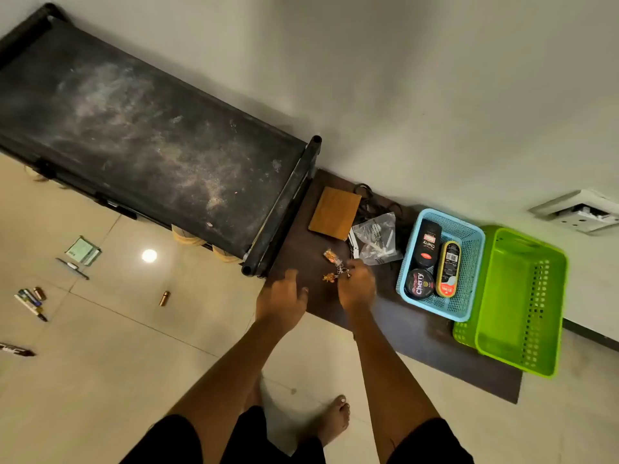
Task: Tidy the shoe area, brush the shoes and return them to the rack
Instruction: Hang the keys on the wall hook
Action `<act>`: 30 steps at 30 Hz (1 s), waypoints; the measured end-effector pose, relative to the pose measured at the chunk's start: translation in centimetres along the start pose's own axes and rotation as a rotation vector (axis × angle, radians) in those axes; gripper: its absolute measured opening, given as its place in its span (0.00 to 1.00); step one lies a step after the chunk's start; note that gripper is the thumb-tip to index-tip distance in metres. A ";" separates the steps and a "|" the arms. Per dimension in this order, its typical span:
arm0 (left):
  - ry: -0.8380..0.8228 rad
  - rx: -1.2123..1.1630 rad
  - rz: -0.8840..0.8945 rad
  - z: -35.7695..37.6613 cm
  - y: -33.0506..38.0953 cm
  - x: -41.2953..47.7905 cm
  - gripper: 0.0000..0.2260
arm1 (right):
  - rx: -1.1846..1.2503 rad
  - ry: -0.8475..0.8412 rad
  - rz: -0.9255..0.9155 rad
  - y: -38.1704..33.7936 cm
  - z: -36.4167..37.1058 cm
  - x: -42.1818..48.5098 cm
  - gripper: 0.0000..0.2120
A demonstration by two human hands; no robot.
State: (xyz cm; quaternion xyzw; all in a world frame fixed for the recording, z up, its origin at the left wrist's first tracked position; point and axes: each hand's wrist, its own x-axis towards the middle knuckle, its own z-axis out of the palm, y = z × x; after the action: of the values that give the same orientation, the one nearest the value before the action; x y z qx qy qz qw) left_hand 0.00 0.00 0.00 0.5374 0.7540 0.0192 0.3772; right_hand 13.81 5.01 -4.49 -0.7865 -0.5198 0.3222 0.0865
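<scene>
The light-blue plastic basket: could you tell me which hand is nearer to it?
Right. The right hand is just beside the light-blue plastic basket; the left hand is farther, beyond the right one.

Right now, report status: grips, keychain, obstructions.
Left grip open over dark mat. Right grip pinching keychain. Plastic bag close beside, blue basket further right.

view: one wide-angle head camera.
position: on the person's head, above their own arms and feet.
facing: steeply down at the floor (100, 380), forward to the wall (435, 78).
nearness: rack (150, 135) top close below, seen from overhead.
</scene>
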 end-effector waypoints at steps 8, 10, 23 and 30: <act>-0.009 -0.017 -0.017 1.0 -0.3 0.5 0.19 | -0.414 -0.106 -0.071 0.2 -0.6 1.0 0.14; -0.009 -0.010 -0.010 1.1 -0.3 0.3 0.19 | -0.482 -0.078 -0.124 0.5 -0.6 0.9 0.12; 0.036 -0.049 0.004 -0.8 2.4 -1.5 0.18 | 0.005 0.106 -0.168 -0.4 -5.9 -0.5 0.02; 0.108 -0.090 0.075 -5.3 7.8 -3.7 0.18 | 0.265 0.180 -0.326 -1.4 -13.5 -1.9 0.03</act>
State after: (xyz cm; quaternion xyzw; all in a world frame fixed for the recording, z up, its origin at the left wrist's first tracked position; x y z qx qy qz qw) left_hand 3.58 2.20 9.18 0.5459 0.7511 0.0961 0.3587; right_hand 20.36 6.66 7.44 -0.6994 -0.5832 0.2981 0.2860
